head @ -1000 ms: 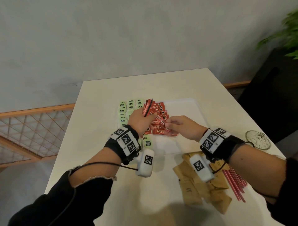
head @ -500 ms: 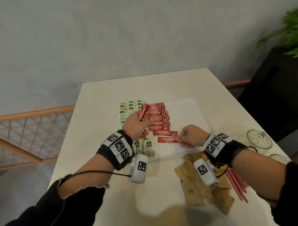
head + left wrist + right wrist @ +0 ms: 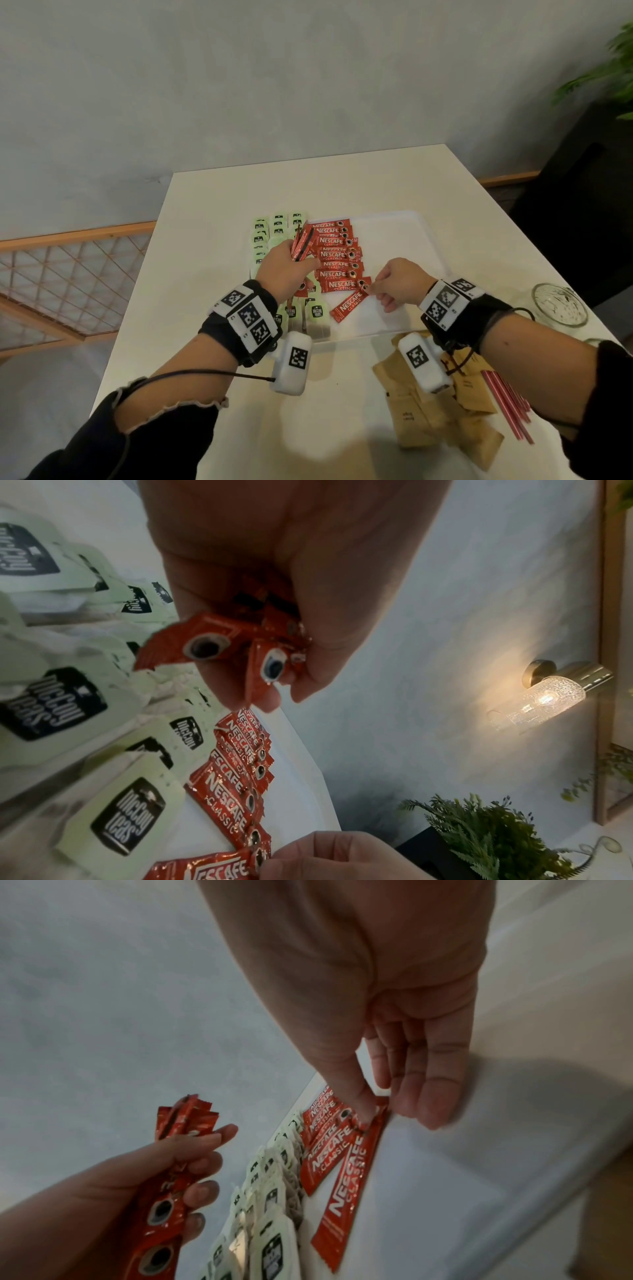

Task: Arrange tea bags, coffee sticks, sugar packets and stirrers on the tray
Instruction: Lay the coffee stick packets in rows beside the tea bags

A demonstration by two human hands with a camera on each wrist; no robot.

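Observation:
A white tray [image 3: 400, 229] holds rows of green tea bags [image 3: 279, 226] on its left and a column of red coffee sticks [image 3: 337, 255] in the middle. My left hand [image 3: 286, 270] grips a bundle of coffee sticks [image 3: 302, 244] above the tea bags; in the left wrist view the bundle [image 3: 236, 645] sits in its curled fingers. My right hand [image 3: 399, 284] pinches the end of one tilted coffee stick [image 3: 349, 306] lying at the foot of the column, also seen as the coffee stick [image 3: 349, 1180] in the right wrist view.
Brown sugar packets [image 3: 435, 418] lie in a heap on the table [image 3: 212, 274] near its front edge, with red stirrers [image 3: 507, 407] beside them on the right. A glass dish [image 3: 558, 305] stands at the right edge. A plant [image 3: 609, 68] is at far right.
My right hand took a stick from the bundle, carried it toward me and set it down at the foot of the column, where it now lies tilted. The left hand stayed put with its bundle.

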